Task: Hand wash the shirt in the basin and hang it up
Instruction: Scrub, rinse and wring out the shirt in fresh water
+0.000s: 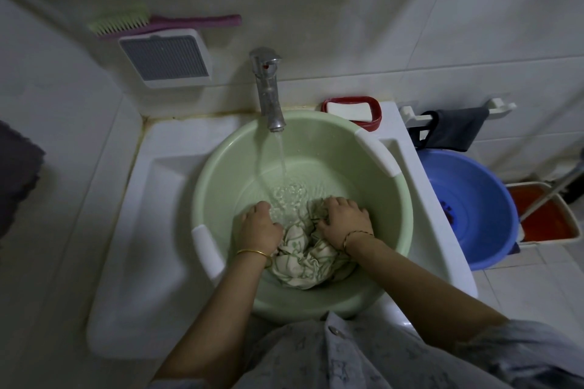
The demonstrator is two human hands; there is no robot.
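Kneading in progress: both hands are down inside the green basin (221, 155), which sits in the white sink (151, 199) under the tap (268, 88). Water stream (282, 161) is running from the spout and hitting the shallow pool at the basin's bottom, just ahead of the knuckles.

Shirt (303, 262) (cream fabric with green line pattern) is bunched into a wet lump at the near side of the basin floor, between and under the two hands.

Left hand (259, 227): curled into a fist, knuckles up, pressed against the left edge of the bunch. Whether cloth is actually pinched inside the fist, cannot tell. Gold bangle (252, 253) on that wrist.

Right hand (343, 219): fingers bent and dug into the fabric, clenched on a fold of the shirt. Thin bracelet (355, 235) on that wrist.

Surroundings:
- red soap dish (374, 110) with a white bar, behind the basin rim on the sink's back right corner
- blue basin (480, 199) on the floor, right of the sink
- brush (158, 22) with green bristles and pink handle, resting on top of a wall-mounted holder above left of the tap
- dark cloth (455, 129) hung on a white rail on the right wall
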